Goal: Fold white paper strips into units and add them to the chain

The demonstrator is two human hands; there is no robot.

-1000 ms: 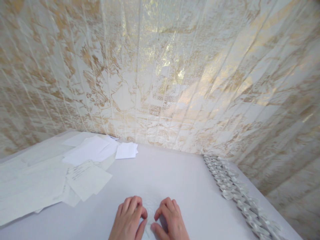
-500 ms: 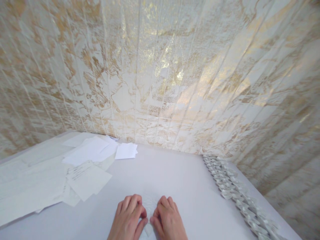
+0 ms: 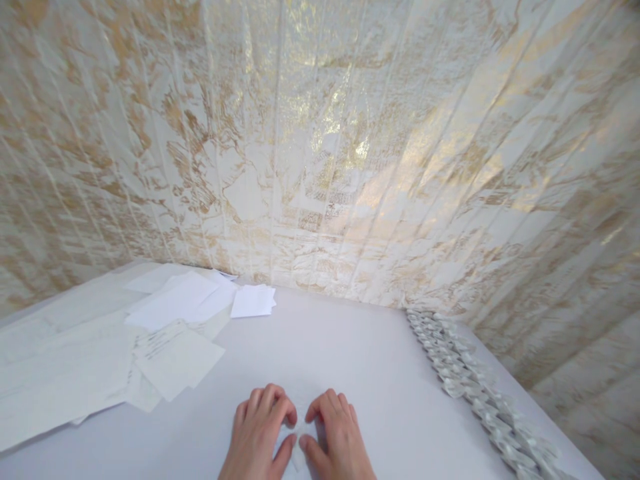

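Observation:
Low in the head view, a small pale piece of paper (image 3: 299,460) lies on the table between my two hands, mostly covered by them. My left hand (image 3: 263,430) is curled at its left side, with thumb and index fingertips at the paper. From the other side my right hand (image 3: 336,433) mirrors it, its thumb and index fingertips on the paper too. A small gap shows between thumb and index finger on each hand. The paper's exact shape and folds are too faint to tell.
Loose white sheets (image 3: 65,360) and cut slips, some printed, overlap at the left. A small stack of white paper (image 3: 253,301) sits toward the back. Rows of interlocked folded grey-white pieces (image 3: 475,387) run along the right edge. A gold-patterned curtain (image 3: 320,147) hangs behind the table.
The thumbs and index fingers of both hands have moved from close pinches to wider apart, the index fingers shifting forward along the paper. The sheets and folded pieces have stayed put.

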